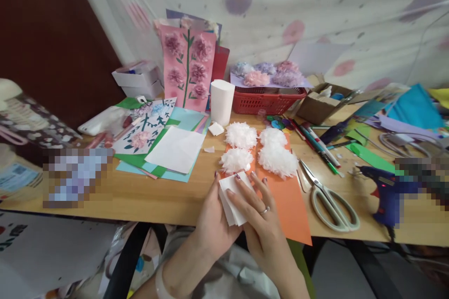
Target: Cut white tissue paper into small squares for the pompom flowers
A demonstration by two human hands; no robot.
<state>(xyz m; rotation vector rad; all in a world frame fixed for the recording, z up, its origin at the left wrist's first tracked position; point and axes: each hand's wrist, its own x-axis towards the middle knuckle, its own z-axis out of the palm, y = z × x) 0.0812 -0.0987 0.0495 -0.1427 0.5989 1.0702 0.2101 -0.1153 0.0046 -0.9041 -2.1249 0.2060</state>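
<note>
A small stack of folded white tissue paper rests in my left hand, whose fingers lie under and behind it. From above, my right hand, with a ring on one finger, presses its fingers flat on the stack. Just beyond the hands, fluffy white paper flowers sit in two rows on orange paper. To the right of my right hand lie large scissors with pale handles, their blades nearly together.
A blue glue gun stands at the right edge. Behind are a white paper roll, a red basket with coloured flowers on top, and a cardboard box. Coloured sheets and a pink flower card are on the left.
</note>
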